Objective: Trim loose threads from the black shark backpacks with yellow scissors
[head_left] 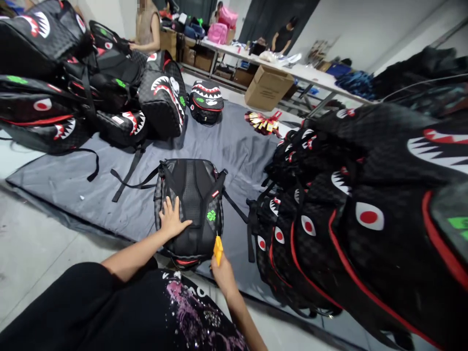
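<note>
A black checked backpack (190, 195) lies with its strap side up on the grey sheet, in front of me. Its shoulder straps spread out to both sides, and a green patch marks the right strap. My left hand (171, 219) rests on the padded back panel, fingers spread. Closed around a yellow tagging gun (218, 248) is my right hand (223, 273), at the backpack's lower right edge. The gun's thin needle points toward the bag's side; whether it touches the fabric I cannot tell.
Piles of shark-face backpacks stand at left (161, 97) and right (318, 234). A small shark-face bag (206, 102) and a bundle of red and yellow tags (263, 123) lie on the grey sheet (234, 141). Behind are a cardboard box (268, 87), a long table (310, 73) and people.
</note>
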Demonstrator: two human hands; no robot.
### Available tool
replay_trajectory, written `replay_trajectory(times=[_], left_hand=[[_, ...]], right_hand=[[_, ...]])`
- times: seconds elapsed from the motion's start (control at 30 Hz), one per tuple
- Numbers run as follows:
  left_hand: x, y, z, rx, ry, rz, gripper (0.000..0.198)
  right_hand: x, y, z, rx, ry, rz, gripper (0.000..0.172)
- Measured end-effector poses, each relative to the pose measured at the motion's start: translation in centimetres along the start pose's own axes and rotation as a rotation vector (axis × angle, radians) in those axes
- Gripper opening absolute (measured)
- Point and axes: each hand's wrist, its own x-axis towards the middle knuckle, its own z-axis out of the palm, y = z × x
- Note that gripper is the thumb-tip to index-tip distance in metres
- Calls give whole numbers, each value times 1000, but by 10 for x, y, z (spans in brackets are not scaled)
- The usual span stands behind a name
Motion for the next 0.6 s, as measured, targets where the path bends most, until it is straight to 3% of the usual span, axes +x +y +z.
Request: replay_trajectory(times=[0.07,0.17,0.27,0.33,0.43,0.5,0.6], left_hand=[[17,-25,-6,66,-56,61,112],[49,-74,-39,115,-148,204,109],[61,-102,-70,216,-127,206,100],[53,-103,-76,273,-9,94,88],[34,-94,-68,276,164,-25,76],[26,-91,-60,265,200,-35,74],[28,-91,-57,235,170,-26,68]], right_hand=[[-10,-6,11,57,-111,53,38],[-24,-21,11,133,-274,70,24],[-30,-41,-6,140,-414,71,32],[-27,-59,-20,206,-401,113,45],[-9,-94,-36,449,-260,129,60],[13,-124,-38,515,-210,68,64],[55,-168,-27,360,-202,-96,53]])
